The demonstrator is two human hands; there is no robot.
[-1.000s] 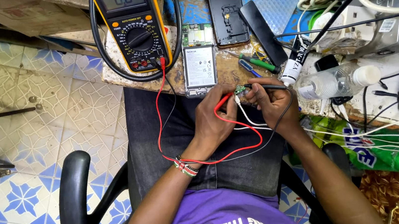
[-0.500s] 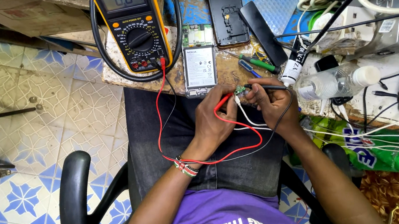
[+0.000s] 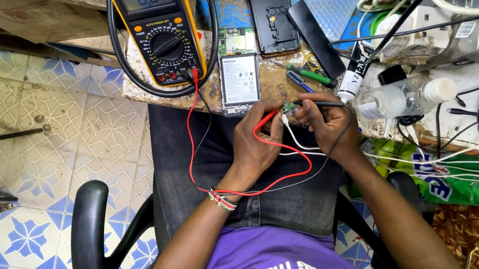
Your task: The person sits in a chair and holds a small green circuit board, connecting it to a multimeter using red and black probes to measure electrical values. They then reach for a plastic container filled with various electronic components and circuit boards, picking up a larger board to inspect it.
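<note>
1. The left hand [image 3: 258,144] pinches the red probe [image 3: 266,119] against a small green circuit board [image 3: 289,107] — held over the lap.
2. The right hand [image 3: 325,121] grips the black probe [image 3: 323,103], tip at the board.
3. A yellow multimeter [image 3: 165,32] and a phone battery [image 3: 240,83] lie on the table [image 3: 143,79].

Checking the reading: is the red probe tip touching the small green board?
Touching. In the head view the left hand brings the red probe tip onto the small green board, no gap visible.
</note>
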